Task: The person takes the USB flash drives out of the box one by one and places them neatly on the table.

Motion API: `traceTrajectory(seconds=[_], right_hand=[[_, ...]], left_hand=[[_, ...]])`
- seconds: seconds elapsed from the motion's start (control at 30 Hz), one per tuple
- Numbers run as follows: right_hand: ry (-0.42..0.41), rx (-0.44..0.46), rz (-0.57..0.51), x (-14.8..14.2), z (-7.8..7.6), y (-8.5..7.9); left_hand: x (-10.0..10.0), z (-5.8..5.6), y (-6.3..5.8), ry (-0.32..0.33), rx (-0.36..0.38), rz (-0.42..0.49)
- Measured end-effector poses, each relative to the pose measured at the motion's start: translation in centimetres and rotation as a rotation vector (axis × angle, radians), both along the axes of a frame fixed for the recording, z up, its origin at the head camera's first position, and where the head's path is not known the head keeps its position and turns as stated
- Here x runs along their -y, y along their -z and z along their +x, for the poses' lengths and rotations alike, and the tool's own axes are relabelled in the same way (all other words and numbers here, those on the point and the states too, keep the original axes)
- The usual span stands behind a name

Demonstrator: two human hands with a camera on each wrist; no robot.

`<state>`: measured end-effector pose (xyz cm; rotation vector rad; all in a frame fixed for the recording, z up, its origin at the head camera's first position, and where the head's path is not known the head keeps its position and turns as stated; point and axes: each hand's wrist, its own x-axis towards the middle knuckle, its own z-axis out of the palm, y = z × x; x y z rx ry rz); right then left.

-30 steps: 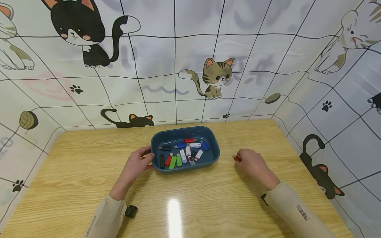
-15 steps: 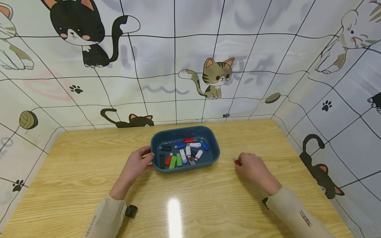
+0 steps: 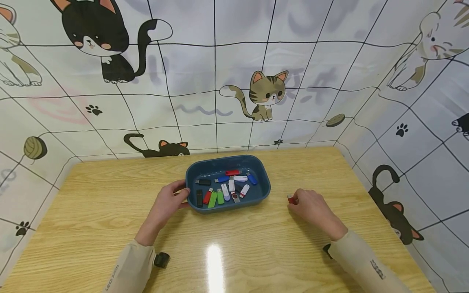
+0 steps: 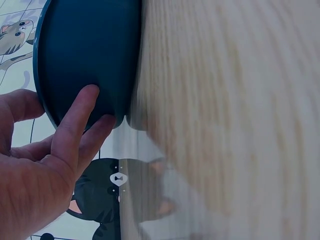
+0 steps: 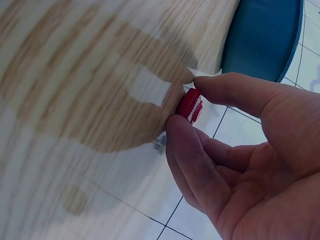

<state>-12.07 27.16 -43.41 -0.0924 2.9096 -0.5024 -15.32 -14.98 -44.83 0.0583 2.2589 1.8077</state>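
In the right hand point(image 3: 309, 209) we see a small red stick point(image 5: 189, 105), pinched between the thumb and the fingers. It is a short, shiny little block, bright red, with pale marks along its side. From above we can see its silver plug end poking out to the left – the rest is mostly hidden behind the fingers. It is low over the wooden table point(image 3: 249, 252), near the right end of the blue tray point(image 3: 194, 208) but outside it. We cannot tell if it touches the wood.

The left hand point(image 3: 169, 203) grips the left end of the tray, with the thumb at the rim and fingers against the outside wall. The tray is dark blue with round corners, and it sits flat on the table.

Inside the tray we see lots more little sticks – two green sticks point(image 3: 220, 197) side by side, a red one point(image 3: 207, 196) next to them, and another red one point(image 3: 232, 173) at the back. We also see black sticks point(image 3: 199, 198), blue sticks point(image 3: 251, 179) and white sticks point(image 3: 244, 191), some with silver ends.
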Motion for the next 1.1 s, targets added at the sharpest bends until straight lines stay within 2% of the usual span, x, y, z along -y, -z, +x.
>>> traceTrajectory(seconds=[0.33, 0.5, 0.57, 0.7, 0.8, 0.97, 1.1], right_hand=[[0.003, -0.013, -0.005, 0.0, 0.0, 0.1], [0.018, -0.009, -0.017, 0.1, -0.2, -0.4], [0.019, -0.056, -0.022, 0.2, -0.2, -0.9], [0.019, -0.218, -0.036, 1.0, -0.6, -2.3], [0.019, -0.304, -0.072, 2.3, -0.9, -3.3], [-0.029, -0.351, -0.161, 5.3, -1.1, -4.4], [-0.075, -0.321, -0.195, 7.7, -1.6, -4.5]], left_hand=[[-0.1, 0.1, 0.0, -0.010, 0.000, 0.000], [-0.1, 0.1, 0.1, -0.008, 0.000, 0.002], [-0.1, 0.1, 0.1, -0.007, 0.000, 0.001], [-0.1, 0.1, 0.1, -0.010, 0.000, 0.001], [-0.1, 0.1, 0.1, -0.014, 0.002, 0.002], [-0.1, 0.1, 0.2, -0.023, 0.002, 0.002], [-0.2, 0.1, 0.3, -0.027, -0.007, 0.003]])
